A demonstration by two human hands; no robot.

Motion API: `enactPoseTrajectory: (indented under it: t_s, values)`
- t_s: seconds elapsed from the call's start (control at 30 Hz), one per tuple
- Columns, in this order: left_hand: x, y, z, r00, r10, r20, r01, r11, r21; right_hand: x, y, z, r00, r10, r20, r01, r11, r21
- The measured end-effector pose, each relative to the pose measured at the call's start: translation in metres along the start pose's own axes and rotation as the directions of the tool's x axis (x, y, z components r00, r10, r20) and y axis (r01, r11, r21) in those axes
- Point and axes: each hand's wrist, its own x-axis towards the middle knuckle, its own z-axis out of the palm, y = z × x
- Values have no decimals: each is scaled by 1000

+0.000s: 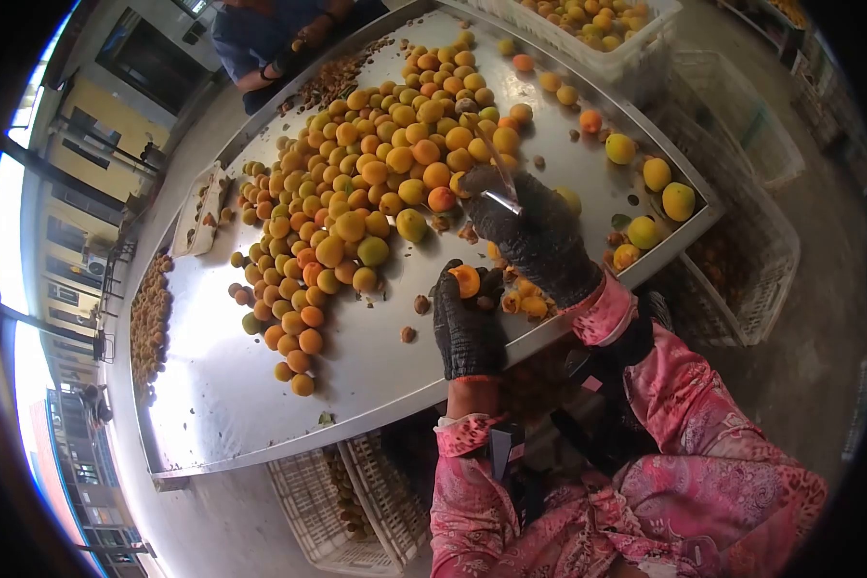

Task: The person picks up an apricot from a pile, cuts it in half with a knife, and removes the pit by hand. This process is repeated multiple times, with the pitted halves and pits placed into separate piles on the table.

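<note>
My left hand (pixel 469 326), in a black glove, is closed around an orange apricot (pixel 465 280) near the front edge of the metal table. Its cut or inner face seems to be turned up. Just above and to the right, my right hand (pixel 538 231), also gloved in black, grips a thin metal knife (pixel 503 201); part of it is hidden by the fingers. Below that hand lie several split apricot pieces (pixel 528 301). A large heap of whole apricots (pixel 366 173) spreads beyond both hands. Loose pits (pixel 421 304) lie beside my left hand.
The metal table (pixel 231 414) has a raised rim. Several apricots (pixel 657 174) sit at its right corner. A white crate of apricots (pixel 636 48) stands at the far right, with more crates (pixel 342 511) below. Another person (pixel 260 43) works across the table. Pits (pixel 151 323) line the left edge.
</note>
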Motion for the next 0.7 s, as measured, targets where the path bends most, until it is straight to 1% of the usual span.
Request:
enactPoseTrajectory:
  t_s: [0.03,0.07,0.1,0.13,0.17,0.2,0.23,0.27,0.3,0.33,0.37,0.4,0.43,0.47,0.5,0.53,0.57,0.63,0.7]
  values:
    - [3,-1,0,982,-177,63,182,821,-541,2,-3,-6,987,159,-13,-159,987,0]
    - [2,-3,2,982,-174,69,184,823,-537,3,-5,-14,949,314,-29,-314,949,3]
    - [0,-4,4,996,-92,11,87,877,-473,6,-1,-22,950,309,-37,-309,951,1]
    - [-2,-5,7,999,-4,-40,-12,914,-405,10,6,-31,949,311,-50,-315,940,-128]
    - [-8,4,11,999,0,-33,-13,913,-407,12,15,-41,948,312,-61,-317,914,-254]
    - [-18,15,14,999,22,-37,-33,940,-340,13,26,-51,977,197,-86,-214,925,-315]
    - [-25,21,16,998,45,-40,-55,961,-271,14,36,-63,977,191,-92,-210,925,-317]
    - [-20,7,10,985,172,15,-163,956,-244,15,47,-75,951,299,-83,-307,866,-396]
    - [-24,9,7,984,175,21,-164,956,-245,16,61,-89,910,405,-85,-395,789,-471]
    - [-29,15,3,965,218,144,-209,975,-79,12,91,-101,953,300,-45,-255,711,-656]
    - [-37,24,3,933,237,271,-268,960,83,14,83,-103,953,297,-54,-258,708,-657]
    - [-51,35,6,968,27,248,-48,996,78,15,76,-103,918,395,-38,-312,662,-681]
    - [-52,33,0,967,28,254,-50,995,81,17,71,-104,872,489,-23,-361,611,-704]
    - [-51,31,-10,889,114,443,-258,924,282,17,82,-104,858,512,45,-345,638,-688]
    - [-51,30,-19,768,137,626,-477,774,416,14,91,-104,860,510,40,-347,638,-687]
    - [-54,34,-22,743,80,665,-522,692,499,13,93,-103,877,476,61,-298,639,-709]
    - [-55,36,-24,740,80,668,-524,691,498,12,95,-103,892,444,84,-248,637,-730]
    - [-56,40,-28,573,163,803,-755,485,440,13,97,-104,888,449,98,-231,620,-750]
    - [-56,38,-31,576,183,797,-750,507,426,14,98,-104,861,501,89,-273,602,-750]
